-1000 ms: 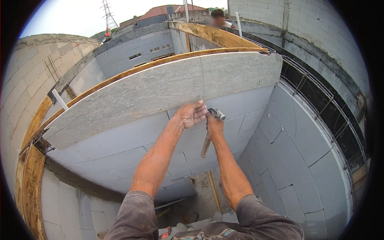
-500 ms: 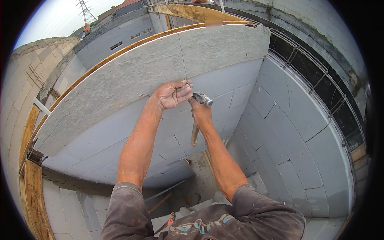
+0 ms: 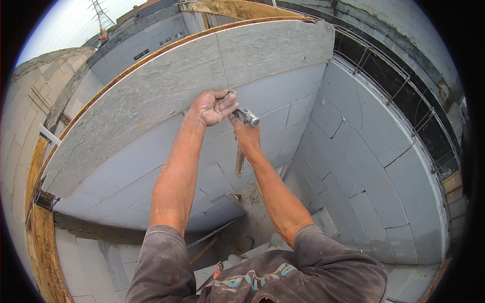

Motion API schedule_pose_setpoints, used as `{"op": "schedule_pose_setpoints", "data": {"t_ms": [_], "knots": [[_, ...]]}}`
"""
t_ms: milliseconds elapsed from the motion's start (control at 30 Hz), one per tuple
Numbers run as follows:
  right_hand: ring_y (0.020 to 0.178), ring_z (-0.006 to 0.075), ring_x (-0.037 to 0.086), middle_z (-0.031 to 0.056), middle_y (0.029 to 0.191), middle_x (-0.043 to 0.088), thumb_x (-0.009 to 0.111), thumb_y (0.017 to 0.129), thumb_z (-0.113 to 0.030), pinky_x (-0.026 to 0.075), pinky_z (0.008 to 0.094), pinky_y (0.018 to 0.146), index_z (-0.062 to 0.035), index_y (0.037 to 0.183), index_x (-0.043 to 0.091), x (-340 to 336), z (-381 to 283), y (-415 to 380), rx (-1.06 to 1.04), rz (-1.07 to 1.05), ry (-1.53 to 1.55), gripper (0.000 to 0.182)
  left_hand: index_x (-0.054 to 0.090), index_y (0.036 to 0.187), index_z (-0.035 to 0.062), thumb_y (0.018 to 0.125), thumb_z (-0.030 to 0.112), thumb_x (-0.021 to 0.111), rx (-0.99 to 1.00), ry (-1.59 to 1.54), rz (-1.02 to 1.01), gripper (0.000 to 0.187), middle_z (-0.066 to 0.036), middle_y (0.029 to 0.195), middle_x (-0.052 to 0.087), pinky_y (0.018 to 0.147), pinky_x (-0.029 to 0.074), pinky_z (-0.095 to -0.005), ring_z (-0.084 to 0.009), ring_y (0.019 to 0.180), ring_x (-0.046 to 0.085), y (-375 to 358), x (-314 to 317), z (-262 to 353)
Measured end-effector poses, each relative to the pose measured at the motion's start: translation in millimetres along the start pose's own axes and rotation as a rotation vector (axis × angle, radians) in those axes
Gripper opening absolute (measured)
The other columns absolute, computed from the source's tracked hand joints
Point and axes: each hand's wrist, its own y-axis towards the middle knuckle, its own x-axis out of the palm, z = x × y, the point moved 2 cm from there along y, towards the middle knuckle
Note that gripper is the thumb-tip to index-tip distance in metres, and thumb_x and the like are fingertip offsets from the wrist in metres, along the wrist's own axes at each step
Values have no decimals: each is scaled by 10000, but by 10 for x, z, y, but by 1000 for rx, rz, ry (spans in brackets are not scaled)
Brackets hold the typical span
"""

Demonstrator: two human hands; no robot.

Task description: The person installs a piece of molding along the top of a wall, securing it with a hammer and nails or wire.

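Head cam: both hands up at the wall, close together, just below the lower edge of the rough grey panel (image 3: 151,81). R hand (image 3: 247,139) has the hammer (image 3: 239,161) clenched, metal head up top by the thumb side, handle hanging down below the fist. L hand (image 3: 214,108) is palm-up, thumb & fingertips brought together at the bottom end of a thin line (image 3: 222,55) running down the panel; string or wire, can't tell, & can't tell if the fingers actually grip it. Smooth block wall (image 3: 283,96) right behind, timber strip (image 3: 146,49) along the panel's top edge.

Step in hand, my read: fine fingertip work at that lower end, hammer parked in the fist, no swing on. Next move calls for a steady L hand, R fingertips working w/o the hammer head knocking L knuckles.
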Motion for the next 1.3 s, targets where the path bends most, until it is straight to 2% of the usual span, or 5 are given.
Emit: {"op": "schedule_pose_setpoints", "data": {"t_ms": [333,733,833,1000,1300], "knots": [[485,126,488,2,606,509,674,969,-251,428,313,448,-64,778,575,-1459,1327,-691,294,210,-277,286,564,1110,-21,1024,50,513,-4,72,-37,122,-100,979,711,948,596,-398,-169,854,743,-34,2,31],[559,118,532,8,666,534,651,980,-430,430,312,483,-46,1007,584,-2160,2147,-3312,815,-196,-533,391,577,1102,-15,1024,60,523,5,43,-30,121,-80,955,711,948,591,-390,-167,852,742,8,12,-7],[548,125,527,20,670,539,643,978,-454,435,321,491,-46,985,593,-2058,1904,-3035,728,-53,-554,411,611,1071,18,1024,90,540,-18,76,-42,112,-46,935,713,926,591,-376,-150,829,736,11,0,-7],[731,188,543,64,753,564,656,941,-554,481,372,693,-18,1030,584,-1571,809,-1625,-89,91,-515,548,663,1032,59,1017,142,575,-53,125,17,122,0,887,713,896,584,-369,-116,775,701,-20,12,-34],[686,178,565,52,739,550,696,943,-454,488,369,634,-38,1016,503,-915,-157,-805,-108,-122,-308,465,660,1007,111,1025,196,575,-79,170,-29,122,90,695,597,735,555,-308,-86,671,601,0,-5,-11]]}}
